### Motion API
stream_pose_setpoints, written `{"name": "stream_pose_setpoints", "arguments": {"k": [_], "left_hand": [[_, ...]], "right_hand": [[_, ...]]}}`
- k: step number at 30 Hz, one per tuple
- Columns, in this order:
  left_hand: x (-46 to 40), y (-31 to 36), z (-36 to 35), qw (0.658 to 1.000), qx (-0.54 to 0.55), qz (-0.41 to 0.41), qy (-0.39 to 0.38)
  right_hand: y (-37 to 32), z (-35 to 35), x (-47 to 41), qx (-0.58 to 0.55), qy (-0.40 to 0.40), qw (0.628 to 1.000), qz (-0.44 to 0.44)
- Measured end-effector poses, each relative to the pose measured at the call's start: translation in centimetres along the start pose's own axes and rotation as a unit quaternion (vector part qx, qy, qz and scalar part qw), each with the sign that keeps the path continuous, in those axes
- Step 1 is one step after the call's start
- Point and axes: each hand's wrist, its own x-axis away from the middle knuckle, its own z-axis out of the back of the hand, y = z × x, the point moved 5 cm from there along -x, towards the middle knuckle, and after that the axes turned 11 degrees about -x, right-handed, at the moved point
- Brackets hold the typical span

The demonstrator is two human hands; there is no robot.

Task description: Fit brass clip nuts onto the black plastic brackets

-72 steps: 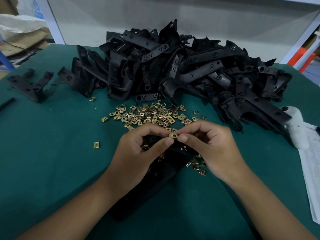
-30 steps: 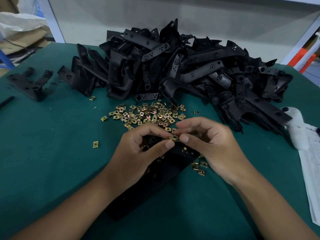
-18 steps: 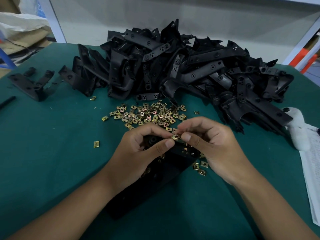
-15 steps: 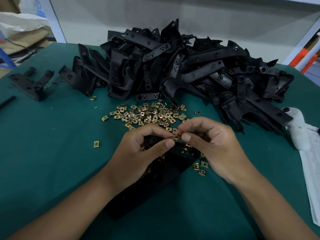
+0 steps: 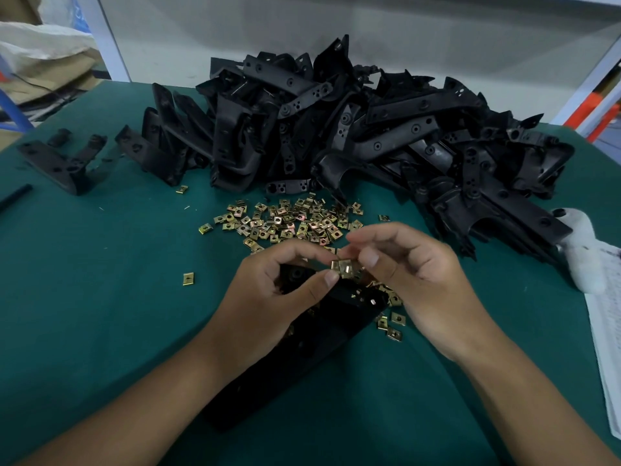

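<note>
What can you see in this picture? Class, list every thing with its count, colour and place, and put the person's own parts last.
bracket pile: many, black, far side of the table
held bracket: one, black, under both hands
separate bracket: one, black, far left
loose clip nuts: many, brass, between pile and hands
held clip nut: one, brass, at the held bracket's top end
lone clip nut: one, brass, left of the hands
table: one, green cover
paper: white, right edge
left hand: grip on the held bracket
right hand: grip pinching the held clip nut
</note>
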Motion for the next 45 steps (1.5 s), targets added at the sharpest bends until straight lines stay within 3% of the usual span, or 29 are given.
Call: {"name": "stream_pose_setpoints", "arguments": {"k": [8, 15, 28, 32, 36, 40, 42, 45], "left_hand": [[0.1, 0.2, -0.4, 0.999, -0.04, -0.012, -0.014], [0.1, 0.0, -0.1, 0.999, -0.027, 0.027, -0.007], [0.3, 0.1, -0.3, 0.99, -0.142, 0.014, 0.012], [0.3, 0.4, -0.3, 0.986, -0.161, -0.001, 0.032], [0.3, 0.3, -0.2, 0.991, -0.134, 0.008, 0.028], [0.2, 0.2, 0.1, 0.991, -0.127, 0.016, 0.028], [0.2, 0.0, 0.1, 0.995, -0.097, 0.031, 0.014], [0.2, -0.3, 0.1, 0.996, -0.084, 0.04, -0.008]], "right_hand": [[0.7, 0.0, 0.1, -0.018, -0.015, 0.999, -0.032], [-0.1, -0.1, 0.4, 0.111, -0.005, 0.99, 0.081], [0.2, -0.1, 0.3, 0.182, -0.04, 0.981, 0.061], [0.0, -0.6, 0.5, 0.2, -0.013, 0.974, 0.104], [-0.7, -1.1, 1.0, 0.294, 0.014, 0.934, 0.202], [-0.1, -1.1, 0.8, 0.254, 0.048, 0.949, 0.181], [0.1, -0.8, 0.4, 0.228, 0.028, 0.964, 0.137], [-0.5, -0.3, 0.1, 0.264, -0.061, 0.956, 0.115]]}}
